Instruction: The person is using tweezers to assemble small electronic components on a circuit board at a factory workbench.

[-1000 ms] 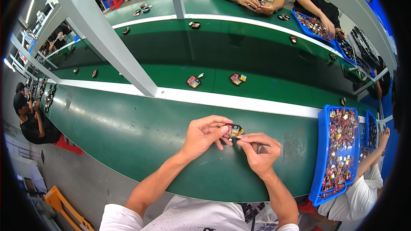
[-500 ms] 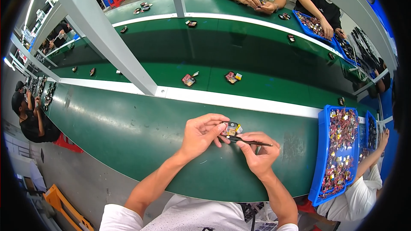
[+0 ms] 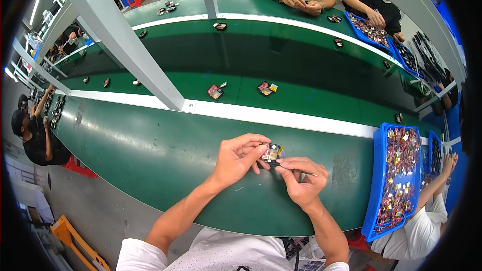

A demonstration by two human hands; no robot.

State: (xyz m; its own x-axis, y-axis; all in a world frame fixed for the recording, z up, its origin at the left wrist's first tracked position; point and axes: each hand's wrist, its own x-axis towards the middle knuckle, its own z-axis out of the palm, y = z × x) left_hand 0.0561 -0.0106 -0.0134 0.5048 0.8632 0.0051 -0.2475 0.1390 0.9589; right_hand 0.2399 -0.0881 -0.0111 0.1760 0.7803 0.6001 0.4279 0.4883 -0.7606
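Observation:
My left hand [image 3: 237,156] is closed around the edge of a small black-cased electronic unit [image 3: 271,153], thumb on top. Inside the open casing I see a red circuit board and a pale part, and a yellow-marked piece lies at its upper right edge. My right hand [image 3: 305,179] pinches a slim dark tool [image 3: 307,173], shaped like tweezers, its back end pointing right. The tool's front end and my right fingertips are at the unit's lower right edge. Exactly where the tip touches is hidden by the fingers.
A blue tray [image 3: 375,190] full of small red-board parts stands to my right. Beyond the white rail [image 3: 251,119], a green conveyor belt [image 3: 170,60] carries similar units [image 3: 215,92]. A grey post [image 3: 125,45] rises at left. Co-workers sit across, left and right.
The units on the belt have shifted slightly left. My right hand's tool has tilted a little, and the yellow-marked piece shows at a different angle. My left hand stays nearly still.

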